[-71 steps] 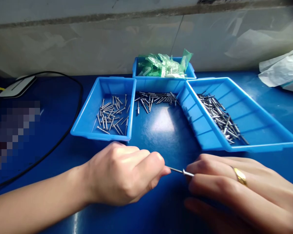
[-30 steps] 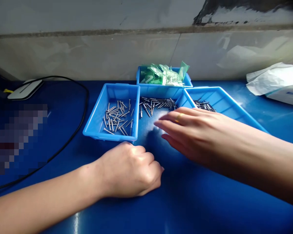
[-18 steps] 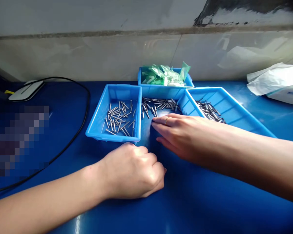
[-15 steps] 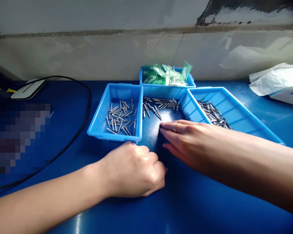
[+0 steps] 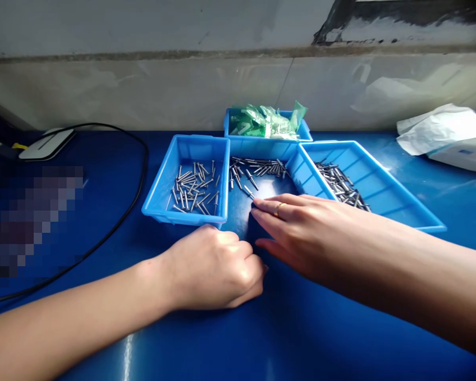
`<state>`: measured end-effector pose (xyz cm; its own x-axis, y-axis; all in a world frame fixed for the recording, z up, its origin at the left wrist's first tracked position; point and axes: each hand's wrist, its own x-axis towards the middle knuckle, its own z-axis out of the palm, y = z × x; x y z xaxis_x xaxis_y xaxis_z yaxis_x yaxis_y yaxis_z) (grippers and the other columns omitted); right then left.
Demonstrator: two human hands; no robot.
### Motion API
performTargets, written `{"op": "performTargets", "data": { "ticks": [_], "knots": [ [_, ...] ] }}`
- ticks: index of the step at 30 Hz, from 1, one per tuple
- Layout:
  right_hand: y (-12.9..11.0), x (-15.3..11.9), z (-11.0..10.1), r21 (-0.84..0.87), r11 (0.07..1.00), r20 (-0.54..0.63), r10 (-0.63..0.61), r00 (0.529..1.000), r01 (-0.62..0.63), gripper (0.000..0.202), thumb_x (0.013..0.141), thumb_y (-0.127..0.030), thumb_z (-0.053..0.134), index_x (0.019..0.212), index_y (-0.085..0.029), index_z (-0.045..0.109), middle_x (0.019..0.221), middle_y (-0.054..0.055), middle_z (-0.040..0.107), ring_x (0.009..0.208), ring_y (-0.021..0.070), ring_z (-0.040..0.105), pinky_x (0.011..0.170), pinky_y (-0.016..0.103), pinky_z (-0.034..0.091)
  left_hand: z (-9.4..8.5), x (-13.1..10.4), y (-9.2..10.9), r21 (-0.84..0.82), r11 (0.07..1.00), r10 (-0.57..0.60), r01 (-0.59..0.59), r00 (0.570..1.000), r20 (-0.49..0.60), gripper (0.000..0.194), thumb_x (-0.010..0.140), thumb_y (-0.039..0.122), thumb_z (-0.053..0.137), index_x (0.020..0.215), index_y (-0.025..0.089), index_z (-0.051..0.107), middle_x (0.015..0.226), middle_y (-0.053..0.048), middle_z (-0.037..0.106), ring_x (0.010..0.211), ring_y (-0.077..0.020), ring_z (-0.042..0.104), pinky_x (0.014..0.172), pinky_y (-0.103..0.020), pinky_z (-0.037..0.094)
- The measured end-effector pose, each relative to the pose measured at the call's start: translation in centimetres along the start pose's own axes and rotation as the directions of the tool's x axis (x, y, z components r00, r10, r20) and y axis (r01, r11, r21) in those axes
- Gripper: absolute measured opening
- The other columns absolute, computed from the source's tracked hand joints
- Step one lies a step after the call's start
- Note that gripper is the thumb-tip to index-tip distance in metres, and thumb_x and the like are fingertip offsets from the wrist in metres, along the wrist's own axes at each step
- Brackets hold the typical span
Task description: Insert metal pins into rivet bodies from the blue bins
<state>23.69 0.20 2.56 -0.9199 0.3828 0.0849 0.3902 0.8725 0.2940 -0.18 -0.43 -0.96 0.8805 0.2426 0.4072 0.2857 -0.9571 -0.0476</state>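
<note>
My left hand (image 5: 222,270) is closed in a fist, knuckles up, on the blue table just in front of the left tray; whatever it may hold is hidden. My right hand (image 5: 291,219), with a ring on one finger, lies palm down with its fingers stretched out. Its fingertips touch the near end of a single rivet (image 5: 248,191) on the table. Behind that rivet, a loose pile of metal rivets (image 5: 267,168) lies between the trays. Screws (image 5: 192,185) fill part of the left blue tray (image 5: 154,209). Rivets (image 5: 343,185) lie in the right blue tray (image 5: 396,196), partly behind my right hand.
A third blue tray (image 5: 262,148) at the back holds green plastic packets (image 5: 269,123). A black cable (image 5: 143,180) curves across the left side near a flat white device (image 5: 47,145). White paper or plastic wrapping (image 5: 444,132) lies at the back right against the wall.
One rivet has come away from the pile toward me, at my right fingertips. My right hand has shifted slightly left in view; my left hand remains in a fist.
</note>
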Motion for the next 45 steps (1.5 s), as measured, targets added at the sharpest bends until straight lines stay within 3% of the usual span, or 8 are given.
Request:
{"op": "performTargets", "data": {
  "ticks": [6,9,14,19,23,31,37,45],
  "knots": [
    [-3.2,-2.2,-1.9,0.136,0.987,-0.101,0.105,0.989,-0.090,0.031,0.093,-0.001,0.068,0.106,-0.020,0.088,0.118,0.014,0.092,0.104,0.0341,0.088,0.082,0.043,0.075,-0.2,0.2,0.1,0.046,0.999,-0.007,0.006,1.000,0.008,0.038,0.103,0.014,0.068,0.069,0.025,0.057,0.060,0.001,0.065,0.050,-0.0182,0.063,0.046,-0.035,0.038],
    [-4.5,-3.0,-1.6,0.160,0.974,-0.114,0.178,0.977,-0.159,0.039,0.094,-0.004,0.071,0.123,-0.022,0.089,0.132,0.014,0.090,0.125,0.0360,0.085,0.100,0.043,0.075,-0.3,0.2,0.0,0.013,1.000,-0.001,0.001,1.000,-0.011,0.040,0.105,0.012,0.063,0.068,0.025,0.059,0.060,0.001,0.065,0.050,-0.0184,0.062,0.046,-0.037,0.039],
    [-4.8,-4.0,-0.5,0.224,0.962,-0.166,0.192,0.967,-0.153,0.042,0.101,-0.005,0.067,0.137,-0.015,0.087,0.137,0.019,0.088,0.129,0.0372,0.083,0.105,0.046,0.074,-0.4,0.1,0.1,-0.015,1.000,-0.022,0.022,1.000,-0.013,0.044,0.108,0.008,0.056,0.068,0.025,0.059,0.061,0.003,0.062,0.053,-0.0178,0.060,0.049,-0.037,0.042],
    [-3.9,-4.0,0.0,0.485,0.862,-0.199,0.274,0.941,-0.149,0.043,0.117,-0.003,0.045,0.106,-0.016,0.085,0.105,0.014,0.087,0.099,0.0250,0.083,0.090,0.032,0.072,-0.7,0.3,0.2,-0.019,0.998,-0.057,0.057,0.998,-0.004,0.042,0.112,0.007,0.050,0.074,0.024,0.059,0.063,0.004,0.058,0.054,-0.0170,0.059,0.049,-0.035,0.043],
    [-4.0,-3.9,0.1,0.632,0.766,-0.184,0.294,0.938,-0.116,0.055,0.123,-0.006,0.034,0.095,-0.017,0.079,0.100,0.011,0.084,0.090,0.0188,0.079,0.085,0.024,0.067,-0.7,0.4,0.3,-0.042,0.996,-0.078,0.078,0.997,0.001,0.036,0.113,0.007,0.049,0.082,0.022,0.062,0.066,0.004,0.059,0.054,-0.0171,0.061,0.049,-0.035,0.045],
    [-4.3,-4.1,0.5,0.642,0.759,-0.183,0.290,0.939,-0.109,0.054,0.123,-0.005,0.034,0.092,-0.020,0.075,0.100,0.008,0.083,0.090,0.0170,0.078,0.082,0.023,0.064,-0.9,0.2,0.9,0.070,0.992,-0.104,0.104,0.995,-0.007,0.019,0.107,0.003,0.056,0.114,0.007,0.074,0.071,0.001,0.068,0.054,-0.0202,0.066,0.042,-0.035,0.050],
    [-4.4,-4.0,0.4,0.654,0.727,-0.163,0.407,0.899,-0.211,0.037,0.124,-0.009,0.039,0.118,-0.016,0.074,0.101,0.006,0.080,0.081,0.0122,0.076,0.076,0.017,0.062,-1.1,0.4,1.1,0.038,0.992,-0.119,0.118,0.993,0.009,0.026,0.104,-0.001,0.056,0.092,0.017,0.070,0.064,0.004,0.059,0.049,-0.0197,0.057,0.038,-0.036,0.044],
    [-5.1,-4.2,0.6,0.494,0.819,-0.135,0.404,0.905,-0.292,0.047,0.120,-0.005,0.038,0.096,-0.022,0.075,0.085,0.005,0.077,0.069,0.0177,0.072,0.061,0.026,0.059,-1.0,0.4,0.7,-0.024,0.997,-0.074,0.074,0.997,-0.001,0.026,0.108,0.003,0.063,0.088,0.020,0.067,0.067,0.004,0.061,0.051,-0.0187,0.056,0.042,-0.038,0.042]
  ]
}}
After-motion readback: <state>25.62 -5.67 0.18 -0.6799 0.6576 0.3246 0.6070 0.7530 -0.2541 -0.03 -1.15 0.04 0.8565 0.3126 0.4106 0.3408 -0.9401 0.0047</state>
